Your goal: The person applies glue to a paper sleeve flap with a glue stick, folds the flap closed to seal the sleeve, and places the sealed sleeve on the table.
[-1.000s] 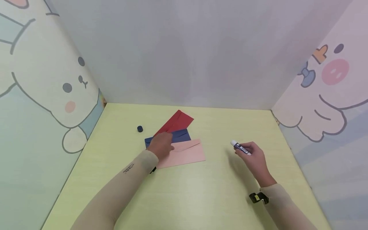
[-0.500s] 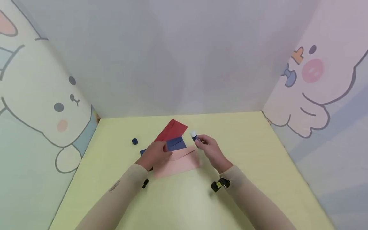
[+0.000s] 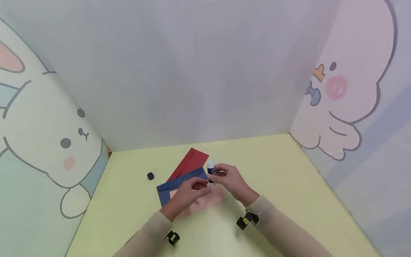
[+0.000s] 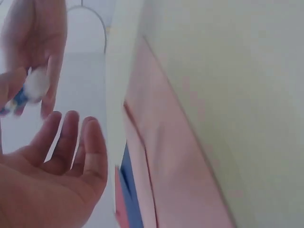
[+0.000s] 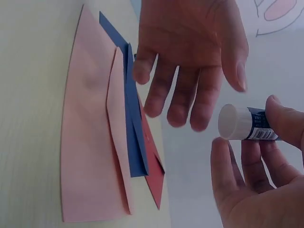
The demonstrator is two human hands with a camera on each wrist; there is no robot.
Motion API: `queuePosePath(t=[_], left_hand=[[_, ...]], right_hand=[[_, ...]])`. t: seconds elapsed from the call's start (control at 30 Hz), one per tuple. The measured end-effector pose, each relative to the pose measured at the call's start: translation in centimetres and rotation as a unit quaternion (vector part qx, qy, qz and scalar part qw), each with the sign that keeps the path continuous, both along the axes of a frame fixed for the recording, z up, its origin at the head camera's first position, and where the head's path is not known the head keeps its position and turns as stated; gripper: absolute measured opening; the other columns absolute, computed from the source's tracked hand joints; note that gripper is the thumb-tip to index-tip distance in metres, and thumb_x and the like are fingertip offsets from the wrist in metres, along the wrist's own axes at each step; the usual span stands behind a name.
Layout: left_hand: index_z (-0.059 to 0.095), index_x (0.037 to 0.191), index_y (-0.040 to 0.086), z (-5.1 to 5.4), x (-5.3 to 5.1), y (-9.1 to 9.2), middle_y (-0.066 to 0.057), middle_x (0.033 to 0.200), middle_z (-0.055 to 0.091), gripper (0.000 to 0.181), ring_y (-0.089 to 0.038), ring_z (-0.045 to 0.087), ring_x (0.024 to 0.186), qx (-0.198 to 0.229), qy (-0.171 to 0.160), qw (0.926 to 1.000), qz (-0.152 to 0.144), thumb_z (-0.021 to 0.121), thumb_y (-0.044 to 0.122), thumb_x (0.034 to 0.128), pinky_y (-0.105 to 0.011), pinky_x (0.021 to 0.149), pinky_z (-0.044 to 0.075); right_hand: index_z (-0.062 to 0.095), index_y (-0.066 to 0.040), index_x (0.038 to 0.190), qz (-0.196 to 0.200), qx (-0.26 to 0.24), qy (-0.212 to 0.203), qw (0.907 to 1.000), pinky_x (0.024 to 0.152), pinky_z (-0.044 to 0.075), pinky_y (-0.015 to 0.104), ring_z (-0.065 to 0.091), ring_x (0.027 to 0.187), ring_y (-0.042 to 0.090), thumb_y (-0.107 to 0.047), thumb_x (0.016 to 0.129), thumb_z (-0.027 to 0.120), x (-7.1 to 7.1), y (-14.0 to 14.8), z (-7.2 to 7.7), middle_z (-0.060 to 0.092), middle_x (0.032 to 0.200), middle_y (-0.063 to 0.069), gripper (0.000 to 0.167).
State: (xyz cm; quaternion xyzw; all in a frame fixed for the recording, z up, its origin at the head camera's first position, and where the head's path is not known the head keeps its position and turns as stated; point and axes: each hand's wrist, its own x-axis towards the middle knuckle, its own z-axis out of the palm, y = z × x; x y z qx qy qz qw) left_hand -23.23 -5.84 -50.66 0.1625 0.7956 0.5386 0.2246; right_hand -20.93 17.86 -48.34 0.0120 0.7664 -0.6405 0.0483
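Note:
My right hand (image 3: 232, 181) pinches a white and dark blue glue stick (image 3: 211, 168) between thumb and fingers, held above the envelopes. In the right wrist view the glue stick's white end (image 5: 235, 122) points toward the left hand. My left hand (image 3: 185, 195) hovers just beside it with loosely extended fingers and nothing in its grasp. A pink envelope (image 5: 90, 133) lies beneath both hands. It partly covers a blue envelope (image 3: 178, 182), and a red envelope (image 3: 191, 164) lies behind that one. The hands hide part of the pink envelope in the head view.
A small dark blue cap (image 3: 150, 176) stands on the pale yellow table (image 3: 263, 171), left of the envelopes. A plain grey wall (image 3: 199, 89) rises at the back. Cartoon-printed panels (image 3: 74, 153) flank the table on both sides.
My right hand has brought the glue stick from the right side to above the envelopes. My left hand has lifted off the envelopes and moved right, toward the glue stick.

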Motion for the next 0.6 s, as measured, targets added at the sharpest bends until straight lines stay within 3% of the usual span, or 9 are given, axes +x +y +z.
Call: queuePosePath(t=[0.1,0.23,0.43,0.6], left_hand=[[0.078,0.137,0.011,-0.4,0.9,1.2,-0.007,0.129,0.079,0.044,-0.022,0.071,0.118,0.050,-0.015,0.9986,0.011,0.086,0.045,0.1095,-0.046,0.101,0.066],[0.078,0.121,0.015,-0.3,0.8,2.5,-0.004,0.110,0.071,0.036,-0.021,0.066,0.107,0.079,-0.012,0.9958,0.043,0.088,0.047,0.1080,-0.041,0.095,0.062],[0.074,0.114,0.014,0.0,0.5,3.4,-0.003,0.102,0.066,0.038,-0.021,0.064,0.099,0.084,-0.003,0.9937,0.074,0.093,0.045,0.1038,-0.032,0.081,0.057],[0.075,0.115,0.014,0.2,0.3,3.4,-0.004,0.105,0.069,0.040,-0.022,0.065,0.100,0.074,-0.001,0.9936,0.086,0.095,0.047,0.1023,-0.032,0.080,0.056]], right_hand=[[0.081,-0.002,0.132,0.009,0.009,0.007,0.9999,0.099,0.062,0.033,0.075,0.121,0.023,-0.021,0.110,0.087,0.1,-0.5,0.5,0.083,0.129,0.017,0.029],[0.083,-0.001,0.129,0.009,0.022,0.016,0.9996,0.095,0.062,0.031,0.074,0.117,0.023,-0.021,0.110,0.087,-0.1,-0.6,1.2,0.085,0.126,0.018,0.029],[0.084,0.001,0.128,-0.006,0.026,0.020,0.9994,0.094,0.062,0.031,0.074,0.105,0.019,-0.018,0.109,0.087,-0.3,-0.4,1.9,0.086,0.119,0.016,0.028],[0.083,0.002,0.128,-0.004,0.028,0.020,0.9994,0.095,0.062,0.031,0.074,0.104,0.017,-0.018,0.109,0.087,-0.6,-0.3,2.1,0.086,0.118,0.015,0.028]])
